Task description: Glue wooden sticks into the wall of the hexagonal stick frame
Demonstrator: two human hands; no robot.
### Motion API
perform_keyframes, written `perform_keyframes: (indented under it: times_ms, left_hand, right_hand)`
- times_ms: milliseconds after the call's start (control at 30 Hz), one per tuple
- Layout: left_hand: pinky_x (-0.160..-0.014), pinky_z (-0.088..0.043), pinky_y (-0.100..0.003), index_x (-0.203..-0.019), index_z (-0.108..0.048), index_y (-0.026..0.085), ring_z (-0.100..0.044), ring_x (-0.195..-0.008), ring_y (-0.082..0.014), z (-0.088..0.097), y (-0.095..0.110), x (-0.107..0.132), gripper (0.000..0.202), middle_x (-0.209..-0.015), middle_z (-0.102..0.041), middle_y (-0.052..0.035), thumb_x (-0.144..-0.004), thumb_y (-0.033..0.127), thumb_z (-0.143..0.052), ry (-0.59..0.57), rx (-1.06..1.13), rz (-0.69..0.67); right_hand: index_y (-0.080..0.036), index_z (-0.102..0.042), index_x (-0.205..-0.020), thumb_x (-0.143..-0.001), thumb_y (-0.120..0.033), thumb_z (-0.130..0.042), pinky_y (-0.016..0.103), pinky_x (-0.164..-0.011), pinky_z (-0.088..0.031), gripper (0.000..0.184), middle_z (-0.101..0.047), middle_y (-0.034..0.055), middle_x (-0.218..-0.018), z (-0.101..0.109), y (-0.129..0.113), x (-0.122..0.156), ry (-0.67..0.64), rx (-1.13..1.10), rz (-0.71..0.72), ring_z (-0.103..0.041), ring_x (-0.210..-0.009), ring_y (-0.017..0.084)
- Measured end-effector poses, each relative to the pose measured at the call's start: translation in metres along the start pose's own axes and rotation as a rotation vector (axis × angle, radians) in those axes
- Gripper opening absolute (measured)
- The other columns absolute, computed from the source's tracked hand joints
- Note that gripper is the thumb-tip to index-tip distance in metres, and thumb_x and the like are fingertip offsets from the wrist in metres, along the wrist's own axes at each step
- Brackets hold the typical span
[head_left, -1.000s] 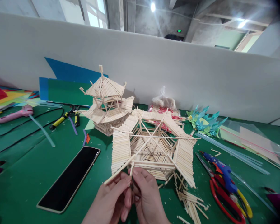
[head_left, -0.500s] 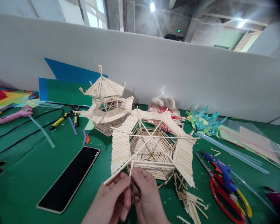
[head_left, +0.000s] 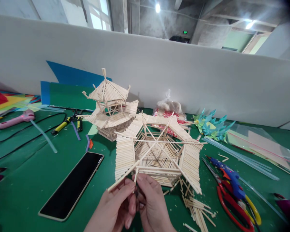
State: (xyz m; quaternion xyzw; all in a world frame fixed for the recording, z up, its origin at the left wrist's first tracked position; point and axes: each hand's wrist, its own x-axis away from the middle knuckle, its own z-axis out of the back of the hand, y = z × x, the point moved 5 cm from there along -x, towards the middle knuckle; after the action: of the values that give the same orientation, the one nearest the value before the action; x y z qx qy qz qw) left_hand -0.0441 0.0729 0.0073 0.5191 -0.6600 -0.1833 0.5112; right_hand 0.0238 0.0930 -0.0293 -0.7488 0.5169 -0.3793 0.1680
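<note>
A hexagonal roof frame of thin wooden sticks (head_left: 157, 151) lies on the green table (head_left: 38, 167) in front of me. At its near edge my left hand (head_left: 116, 206) and my right hand (head_left: 151, 201) meet, fingers pinched together on a short wooden stick (head_left: 136, 174) that stands against the frame. A longer stick (head_left: 122, 177) juts out from the frame over my left fingers. Behind the frame stands a finished two-tier stick pavilion (head_left: 108, 104).
A black phone (head_left: 72, 185) lies left of my hands. Loose sticks (head_left: 195, 209) are piled to the right, beside red-handled scissors (head_left: 232, 206) and a blue glue gun (head_left: 228, 175). A pink glue gun (head_left: 14, 118), pliers (head_left: 66, 122), cables and coloured paper lie at the left; a white partition (head_left: 207, 77) closes the back.
</note>
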Motion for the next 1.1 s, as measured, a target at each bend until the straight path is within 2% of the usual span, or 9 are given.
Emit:
perform_keyframes:
  times_ms: [133, 433, 767, 967, 1100]
  left_hand:
    - [-0.029, -0.025, -0.013, -0.05, -0.053, 0.016, -0.035, -0.028, -0.0038, 0.0014, -0.0017, -0.0003, 0.026, -0.034, -0.049, 0.0037, -0.068, 0.032, -0.063, -0.006, 0.024, 0.038]
    - [-0.032, -0.027, -0.015, -0.05, -0.053, 0.016, -0.036, -0.027, -0.0037, 0.0022, -0.0042, -0.0025, 0.027, -0.034, -0.051, 0.003, -0.07, 0.032, -0.06, -0.066, 0.045, 0.044]
    - [-0.029, -0.025, -0.014, -0.052, -0.054, 0.016, -0.038, -0.024, -0.0038, 0.0011, -0.0033, -0.0042, 0.023, -0.033, -0.052, 0.0032, -0.069, 0.03, -0.062, -0.082, 0.048, 0.034]
    - [-0.033, -0.027, -0.015, -0.054, -0.056, 0.016, -0.037, -0.026, -0.0031, 0.0008, -0.0017, -0.0028, 0.022, -0.033, -0.051, 0.0036, -0.067, 0.032, -0.063, -0.06, 0.04, 0.01]
    - [-0.033, -0.027, -0.015, -0.053, -0.055, 0.016, -0.036, -0.027, -0.0036, -0.0001, -0.0007, -0.0019, 0.023, -0.032, -0.049, 0.0042, -0.068, 0.032, -0.063, -0.042, 0.012, 0.019]
  right_hand:
    - [-0.012, -0.06, -0.058, -0.059, -0.039, -0.071, 0.015, -0.034, -0.012, 0.029, -0.041, -0.0087, -0.038, -0.0007, -0.0004, 0.0012, 0.009, -0.021, -0.009, -0.02, -0.033, 0.0]
    - [-0.012, -0.063, -0.061, -0.059, -0.039, -0.071, 0.014, -0.033, -0.011, 0.029, -0.038, -0.0092, -0.038, -0.0035, -0.0018, 0.0029, 0.01, -0.032, -0.024, -0.018, -0.033, 0.0]
    - [-0.011, -0.064, -0.064, -0.056, -0.045, -0.071, 0.013, -0.032, -0.012, 0.035, -0.044, -0.0075, -0.039, -0.0032, -0.0011, 0.002, 0.026, -0.01, -0.016, -0.022, -0.031, -0.001]
    - [-0.012, -0.06, -0.059, -0.056, -0.044, -0.072, 0.013, -0.032, -0.012, 0.035, -0.033, -0.0115, -0.035, -0.006, -0.0043, 0.0018, 0.012, -0.028, -0.012, -0.016, -0.032, -0.001]
    - [-0.014, -0.056, -0.058, -0.056, -0.043, -0.073, 0.013, -0.032, -0.014, 0.033, -0.029, -0.013, -0.034, 0.0009, -0.0009, 0.003, 0.006, -0.048, 0.006, -0.014, -0.033, 0.0]
